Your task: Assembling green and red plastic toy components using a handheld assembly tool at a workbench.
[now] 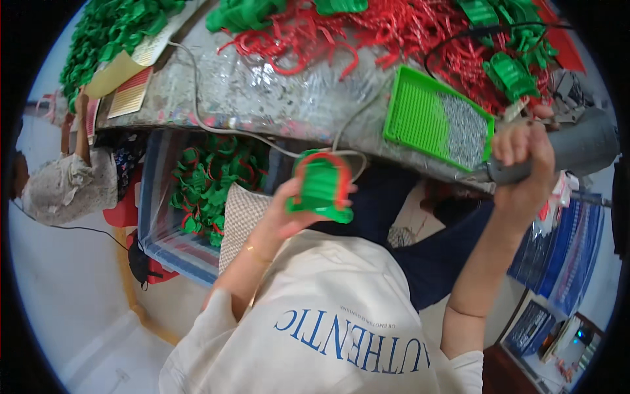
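Observation:
My left hand [292, 203] holds up a green plastic piece [319, 187], curved and ribbed, with a red strip along its rounded edge. The fingers and thumb grip its sides in front of my body. On the right, my right hand [525, 146] is closed with curled fingers, over a thick grey cylinder [577, 148]. Whether it grips the cylinder or something small is hidden. Just left of that hand lies a bright green tray [417, 115] with many small silvery metal pieces [464, 128] heaped at its right end.
Red strips [394, 29] and green pieces [512, 75] are piled along the table's [262, 92] far side. A pale cable [197, 98] hangs over the edge. A lined bin [157, 223] below left holds green-red pieces. Another person [72, 174] works at far left.

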Tool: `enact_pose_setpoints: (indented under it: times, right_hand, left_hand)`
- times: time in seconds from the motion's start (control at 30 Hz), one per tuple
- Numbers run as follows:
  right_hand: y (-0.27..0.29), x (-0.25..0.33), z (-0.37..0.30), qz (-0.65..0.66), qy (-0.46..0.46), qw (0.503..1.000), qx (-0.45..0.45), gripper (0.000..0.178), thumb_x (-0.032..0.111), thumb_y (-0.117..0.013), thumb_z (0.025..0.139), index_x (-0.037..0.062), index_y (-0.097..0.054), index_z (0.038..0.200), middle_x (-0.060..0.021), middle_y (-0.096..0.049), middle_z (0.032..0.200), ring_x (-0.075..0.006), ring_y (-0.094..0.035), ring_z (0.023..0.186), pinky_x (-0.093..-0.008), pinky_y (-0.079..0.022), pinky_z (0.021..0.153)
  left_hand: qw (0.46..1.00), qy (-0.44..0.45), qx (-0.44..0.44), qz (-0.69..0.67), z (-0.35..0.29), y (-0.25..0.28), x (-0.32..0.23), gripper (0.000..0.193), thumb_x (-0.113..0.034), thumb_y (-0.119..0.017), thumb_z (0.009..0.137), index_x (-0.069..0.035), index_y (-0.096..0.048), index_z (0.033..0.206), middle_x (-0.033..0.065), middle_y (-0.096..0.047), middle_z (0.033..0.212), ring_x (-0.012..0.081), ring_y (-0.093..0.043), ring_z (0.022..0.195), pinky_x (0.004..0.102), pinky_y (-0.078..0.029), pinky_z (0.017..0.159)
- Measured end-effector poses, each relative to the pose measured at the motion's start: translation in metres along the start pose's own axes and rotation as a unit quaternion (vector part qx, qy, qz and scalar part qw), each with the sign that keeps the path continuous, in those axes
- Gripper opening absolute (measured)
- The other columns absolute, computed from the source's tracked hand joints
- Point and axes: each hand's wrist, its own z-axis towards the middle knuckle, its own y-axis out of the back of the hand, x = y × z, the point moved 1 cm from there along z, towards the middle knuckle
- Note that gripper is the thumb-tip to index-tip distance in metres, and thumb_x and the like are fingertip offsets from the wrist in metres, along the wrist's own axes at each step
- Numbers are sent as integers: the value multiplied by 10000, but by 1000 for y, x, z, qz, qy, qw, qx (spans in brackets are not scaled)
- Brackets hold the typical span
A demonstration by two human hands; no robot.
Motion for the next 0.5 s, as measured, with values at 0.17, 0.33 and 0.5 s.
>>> enact_pose_setpoints:
  times: [0.17, 0.33, 0.5]
  right_hand:
    - [19, 27, 24, -27, 22, 999, -27, 302, 126, -601, 886, -5, -485, 1133, -22, -417, 667, -111, -418, 591, -256, -362, 558]
    - [24, 25, 28, -139, 47, 987, -59, 351, 143, -629, 889, -19, -477, 1160, -50, -488, 736, -142, -492, 664, -287, -424, 619]
    - [34, 27, 26, -286, 80, 948, -116, 355, 190, -611, 907, -28, -486, 1157, -102, -575, 968, -182, -561, 867, -316, -454, 792]
  left_hand:
    - [945, -124, -301, -24, -88, 108, -56, 622, -512, -586, 852, -58, -504, 1269, 170, -577, 1203, 320, -585, 1062, 499, -471, 927]
    - [852, -70, -477, 202, -138, 180, -78, 680, -583, -496, 879, -80, -451, 1334, 101, -572, 1221, 276, -560, 1100, 492, -444, 905]
    - [661, -242, -373, 605, -54, 52, -101, 309, -97, -647, 851, -20, -614, 1149, 90, -637, 1040, 147, -608, 929, 279, -474, 830]
